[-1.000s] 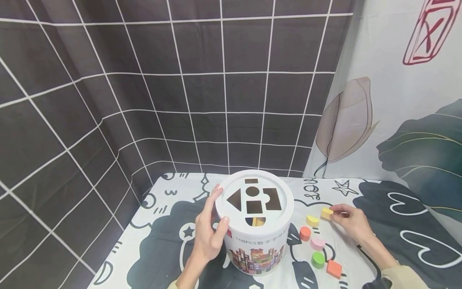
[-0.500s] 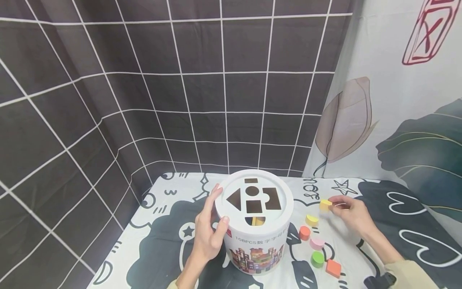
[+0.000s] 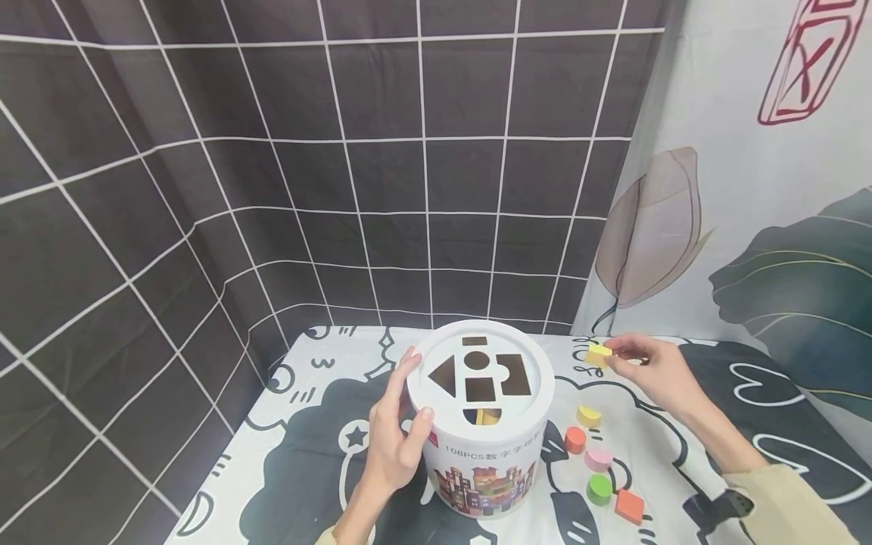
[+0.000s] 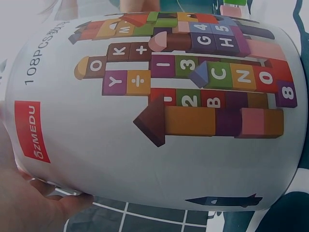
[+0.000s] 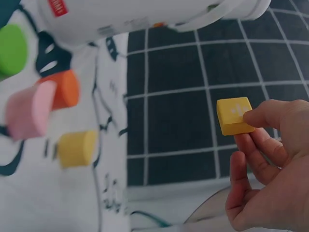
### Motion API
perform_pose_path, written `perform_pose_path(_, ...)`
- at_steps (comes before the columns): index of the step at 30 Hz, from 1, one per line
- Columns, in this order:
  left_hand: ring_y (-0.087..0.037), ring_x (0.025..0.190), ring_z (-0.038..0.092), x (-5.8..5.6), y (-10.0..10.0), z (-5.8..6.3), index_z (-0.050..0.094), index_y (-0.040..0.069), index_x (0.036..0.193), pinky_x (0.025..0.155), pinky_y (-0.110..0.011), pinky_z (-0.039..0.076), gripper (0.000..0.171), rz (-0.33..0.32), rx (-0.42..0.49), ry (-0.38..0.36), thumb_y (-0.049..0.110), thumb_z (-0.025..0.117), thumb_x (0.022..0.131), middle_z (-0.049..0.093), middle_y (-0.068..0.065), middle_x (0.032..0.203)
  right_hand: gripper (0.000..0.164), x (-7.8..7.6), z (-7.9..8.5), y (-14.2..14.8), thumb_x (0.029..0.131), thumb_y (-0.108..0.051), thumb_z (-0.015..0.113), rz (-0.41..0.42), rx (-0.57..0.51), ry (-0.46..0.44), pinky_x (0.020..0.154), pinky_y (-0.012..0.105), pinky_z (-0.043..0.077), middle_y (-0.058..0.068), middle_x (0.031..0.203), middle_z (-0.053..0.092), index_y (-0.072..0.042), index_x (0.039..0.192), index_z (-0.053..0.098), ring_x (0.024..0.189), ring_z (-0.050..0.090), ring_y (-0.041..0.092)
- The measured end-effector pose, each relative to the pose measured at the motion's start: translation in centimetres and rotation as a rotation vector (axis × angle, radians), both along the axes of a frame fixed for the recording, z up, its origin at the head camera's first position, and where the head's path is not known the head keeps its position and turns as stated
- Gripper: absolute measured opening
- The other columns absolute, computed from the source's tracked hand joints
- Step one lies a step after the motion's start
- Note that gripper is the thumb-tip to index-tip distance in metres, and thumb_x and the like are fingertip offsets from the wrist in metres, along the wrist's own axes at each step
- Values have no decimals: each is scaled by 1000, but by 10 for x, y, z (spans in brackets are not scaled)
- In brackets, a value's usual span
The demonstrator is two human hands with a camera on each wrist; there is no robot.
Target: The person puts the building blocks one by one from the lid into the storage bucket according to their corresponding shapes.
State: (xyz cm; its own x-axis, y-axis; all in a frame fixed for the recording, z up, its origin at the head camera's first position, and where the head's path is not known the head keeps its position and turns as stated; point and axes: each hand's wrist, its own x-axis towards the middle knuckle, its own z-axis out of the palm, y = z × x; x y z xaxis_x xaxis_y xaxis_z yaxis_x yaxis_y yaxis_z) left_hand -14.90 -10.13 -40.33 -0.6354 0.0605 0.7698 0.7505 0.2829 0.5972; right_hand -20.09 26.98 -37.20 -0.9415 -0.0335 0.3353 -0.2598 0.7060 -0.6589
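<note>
A white toy-block bucket (image 3: 487,473) stands upright, its lid (image 3: 436,424) cut with shaped holes. Against its left side rests my left hand (image 3: 395,439), fingers along the lid's edge and thumb on the near side. My right hand (image 3: 657,375) pinches a yellow square block (image 5: 235,116) between thumb and fingers, in the air to the right of the bucket. A white mark shows on that block's face. On the cloth lie a yellow half-round block (image 3: 589,415), an orange-red round one (image 3: 575,440), a pink one (image 3: 599,459), a green one (image 3: 600,489) and an orange-red square one (image 3: 630,506).
A black-and-white patterned cloth (image 3: 300,454) covers the table. Behind it hangs a dark curtain with a white grid (image 3: 375,182); a pale curtain with leaf prints (image 3: 736,303) hangs at the right. Something yellow shows inside the bucket through the front hole.
My right hand has lifted the yellow square block and carried it away from me and slightly left. The left hand and bucket have stayed put.
</note>
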Motion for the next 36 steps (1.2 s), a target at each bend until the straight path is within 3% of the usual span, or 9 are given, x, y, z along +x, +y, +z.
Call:
perform_pose_path(6,-34,132,50,1,0,0,47,-4,142,100,-45,48,64,-5,1,-11,10,53,80,42,-19,153,26,-3,18,-13,89,-11,73,46,-14,3,69,22,48,14,100,72,2,112,69,92,63,27)
perform_pose_path(21,-34,132,49,0,0,-1,48,-5,141,101,-44,47,62,-10,7,1,10,53,80,42,-20,152,25,-6,44,-30,89,-10,73,131,-50,42,67,22,46,10,99,72,0,112,70,88,60,11)
perform_pose_path(36,-35,130,51,-1,0,-1,48,-5,140,97,-48,50,63,-6,6,2,9,53,79,43,-20,152,24,-12,61,-51,89,-11,75,170,-79,34,67,21,48,9,100,72,-3,111,70,88,61,18)
